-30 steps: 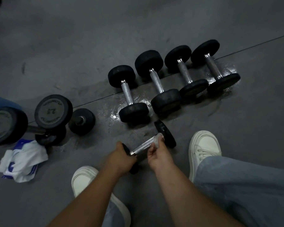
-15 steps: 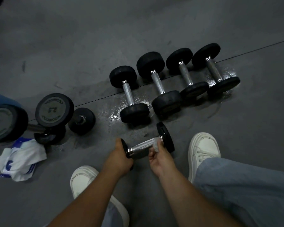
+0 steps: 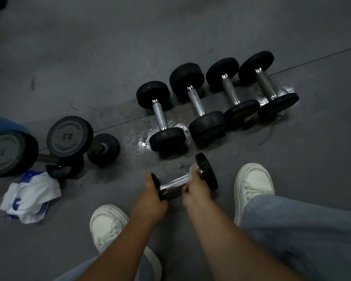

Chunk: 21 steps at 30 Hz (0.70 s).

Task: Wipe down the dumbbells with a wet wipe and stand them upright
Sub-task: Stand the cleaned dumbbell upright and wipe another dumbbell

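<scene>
Held dumbbell: we have the small dumbbell [image 3: 174, 184] lifted just above the floor [image 3: 312, 149], between our two white shoes [image 3: 253, 183], with its bar roughly level.
Left hand: our left hand [image 3: 150, 196] grips the near end plate. The fingers [image 3: 160, 201] are curled round the rim, so the weight cannot roll or drop while we rub it.
Right hand: our right hand [image 3: 195, 189] has its fingers closed on the wet wipe [image 3: 193, 168] and presses it round the bar, right against the far plate.
Why this hold: one hand anchors and the other wipes. With the bar in the air we can reach all round it.
Row on the floor: four dumbbells [image 3: 197, 102] lie on their sides next to each other beyond our hands. Shiny wet patches show on the floor around them.
Standing group: at the left, the standing dumbbells [image 3: 69, 136] seem to be on end with their plate faces turned up. They are well apart from the row.
Wipe pack: a white and blue wipe pack [image 3: 30, 195] lies crumpled by the standing group, where we can reach it for a fresh sheet.
Step in hand: we judge that we are cleaning the bar of this dumbbell and have not yet stood it up.
Risk: a damp bar may slip, so the left grip matters.
</scene>
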{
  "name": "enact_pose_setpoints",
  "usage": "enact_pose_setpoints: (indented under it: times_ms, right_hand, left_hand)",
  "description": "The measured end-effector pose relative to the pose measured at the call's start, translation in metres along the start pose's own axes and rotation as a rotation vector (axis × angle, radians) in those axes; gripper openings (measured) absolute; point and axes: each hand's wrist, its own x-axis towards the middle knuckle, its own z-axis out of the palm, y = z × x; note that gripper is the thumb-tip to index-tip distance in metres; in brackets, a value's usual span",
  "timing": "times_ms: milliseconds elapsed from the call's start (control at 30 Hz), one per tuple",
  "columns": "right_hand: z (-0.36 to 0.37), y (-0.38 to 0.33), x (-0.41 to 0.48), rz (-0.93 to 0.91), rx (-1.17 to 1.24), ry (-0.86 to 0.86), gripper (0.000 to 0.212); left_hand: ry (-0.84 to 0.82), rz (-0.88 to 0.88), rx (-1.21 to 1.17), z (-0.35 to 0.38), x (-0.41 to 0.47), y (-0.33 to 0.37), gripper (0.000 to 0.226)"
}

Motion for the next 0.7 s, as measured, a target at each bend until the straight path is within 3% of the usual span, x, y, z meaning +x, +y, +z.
enact_pose_setpoints:
  times_ms: [100, 233, 400, 533, 700]
  right_hand:
    - [-0.015, 0.001, -0.005, -0.001, 0.029, -0.083, 0.02]
    - [0.004, -0.011, -0.004, 0.074, 0.019, -0.018, 0.026]
    - [-0.017, 0.0, -0.011, 0.041, 0.072, -0.05, 0.011]
    - [-0.011, 0.001, -0.009, 0.044, 0.065, -0.034, 0.02]
    - [-0.006, -0.002, -0.011, 0.006, -0.032, -0.02, 0.021]
  left_hand:
    - [-0.012, -0.003, 0.024, -0.008, 0.009, 0.003, 0.064]
    - [-0.066, -0.033, 0.055, -0.016, 0.012, 0.011, 0.057]
    - [-0.245, -0.189, 0.022, -0.029, 0.019, 0.012, 0.076]
    - [0.082, -0.115, 0.07, 0.004, -0.02, 0.0, 0.094]
    - [0.11, -0.09, -0.025, 0.015, -0.022, -0.005, 0.085]
